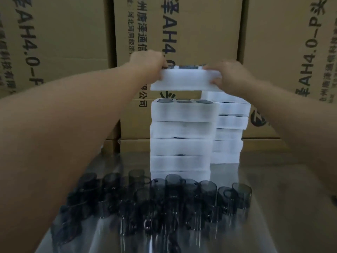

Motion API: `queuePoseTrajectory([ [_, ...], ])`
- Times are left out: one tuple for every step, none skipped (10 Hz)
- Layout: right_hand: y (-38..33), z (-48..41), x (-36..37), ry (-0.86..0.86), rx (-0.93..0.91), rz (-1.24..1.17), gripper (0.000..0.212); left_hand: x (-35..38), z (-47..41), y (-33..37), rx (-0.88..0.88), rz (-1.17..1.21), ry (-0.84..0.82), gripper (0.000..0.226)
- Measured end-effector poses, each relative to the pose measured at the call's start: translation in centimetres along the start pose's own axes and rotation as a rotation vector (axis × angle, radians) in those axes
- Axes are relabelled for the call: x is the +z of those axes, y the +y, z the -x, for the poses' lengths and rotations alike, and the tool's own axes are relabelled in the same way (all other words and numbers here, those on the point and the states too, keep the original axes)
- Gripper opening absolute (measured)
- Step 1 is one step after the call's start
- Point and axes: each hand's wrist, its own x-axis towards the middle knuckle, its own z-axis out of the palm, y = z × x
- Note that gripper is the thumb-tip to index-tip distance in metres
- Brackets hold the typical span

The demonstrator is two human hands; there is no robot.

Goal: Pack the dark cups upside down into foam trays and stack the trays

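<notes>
i see my left grip (147, 64) and right grip (229, 77) each closed round one end of a foam tray (184, 80), held in the air above the front stack (182, 136). cups (187, 67) sit in the tray, dark bases up. the stack's top tray is filled the same way. a second stack (229, 128) stands just behind, to the right. loose cups (173, 196) crowd the counter (277, 207) in front of both stacks, blurred. cartons (182, 24) wall off the back.
</notes>
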Motion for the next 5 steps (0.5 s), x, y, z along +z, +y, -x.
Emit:
queuePoseTrajectory([
  [0.8,-2.3,3.7,-0.021,0.015,-0.030,0.046,4.0,-2.3,-0.3,-0.045,0.016,-0.035,0.032],
  [1.3,-3.8,7.4,-0.016,0.073,-0.036,0.049,7.8,-3.8,-0.4,-0.093,0.034,-0.055,0.035],
  [1.4,-3.5,10.0,-0.083,0.146,-0.014,0.061,10.4,-3.6,-0.3,-0.099,0.107,-0.060,0.047],
  [1.0,-2.8,9.8,-0.135,0.143,-0.026,0.061,11.3,-1.9,-0.9,-0.092,0.358,-0.058,0.061],
  [1.1,-1.0,6.3,0.005,0.206,-0.252,0.049,10.2,0.3,-1.7,-0.118,0.642,0.047,0.058],
])
